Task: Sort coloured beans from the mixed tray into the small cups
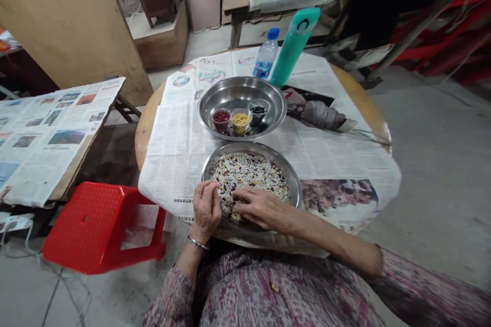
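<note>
A steel basin (pixel 296 186) right in front of me holds a mix of white grains and red, yellow and black beans (pixel 253 171). At its left rim is my left hand (pixel 206 207), its fingers curled together; whatever they hold is hidden. My right hand (pixel 261 207) reaches over the near side of the basin, fingertips bent down into the mix, and what lies between them cannot be made out. Behind stands a second steel basin (pixel 204 104) with three clear cups: red beans (pixel 221 117), yellow beans (pixel 240 120) and black beans (pixel 258 111).
Newspaper (pixel 169 148) covers the round table. Beyond the far basin stand a water bottle (pixel 265 53) and a teal bottle (pixel 295 47); a folded grey umbrella (pixel 320 112) lies to the right. A red stool (pixel 88 227) and a newspaper-covered table (pixel 57 133) are on the left.
</note>
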### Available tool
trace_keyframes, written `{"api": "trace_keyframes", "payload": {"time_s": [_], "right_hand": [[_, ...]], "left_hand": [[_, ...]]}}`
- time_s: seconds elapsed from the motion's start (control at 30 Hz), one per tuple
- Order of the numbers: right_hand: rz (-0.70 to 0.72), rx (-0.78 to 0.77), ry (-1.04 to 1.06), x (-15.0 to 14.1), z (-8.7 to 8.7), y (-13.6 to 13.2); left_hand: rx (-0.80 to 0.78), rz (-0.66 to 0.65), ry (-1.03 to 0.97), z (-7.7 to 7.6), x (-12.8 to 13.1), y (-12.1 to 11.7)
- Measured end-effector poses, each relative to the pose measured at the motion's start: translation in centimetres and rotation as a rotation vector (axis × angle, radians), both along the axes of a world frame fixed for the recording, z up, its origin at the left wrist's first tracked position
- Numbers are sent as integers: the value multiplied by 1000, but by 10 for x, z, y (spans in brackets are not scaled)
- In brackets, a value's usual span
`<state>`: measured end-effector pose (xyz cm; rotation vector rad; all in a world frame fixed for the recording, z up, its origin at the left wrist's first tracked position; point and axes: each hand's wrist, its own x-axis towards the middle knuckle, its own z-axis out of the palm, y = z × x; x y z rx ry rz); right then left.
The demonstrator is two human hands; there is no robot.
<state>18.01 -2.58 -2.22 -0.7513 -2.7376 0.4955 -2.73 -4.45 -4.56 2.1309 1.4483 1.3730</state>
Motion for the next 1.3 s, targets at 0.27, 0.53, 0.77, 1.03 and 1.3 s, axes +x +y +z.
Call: {"api": "trace_keyframes", "payload": {"time_s": [0.27, 0.53, 0.77, 1.03, 1.3], "right_hand": [[-423, 76, 85, 10, -11, 64], [-415, 92, 23, -48, -5, 66], [-8, 69, -39, -33, -3, 37], [-413, 206, 100, 39, -8, 20], [-717, 299, 34, 29, -24, 9]], "left_hand": [[0, 7, -10, -4, -1, 0], [-3, 4, -16, -4, -1, 0], [3, -2, -31, -2, 0, 0], [-3, -2, 70, 4, -1, 0], [-324, -49, 584, 38, 17, 8]]}}
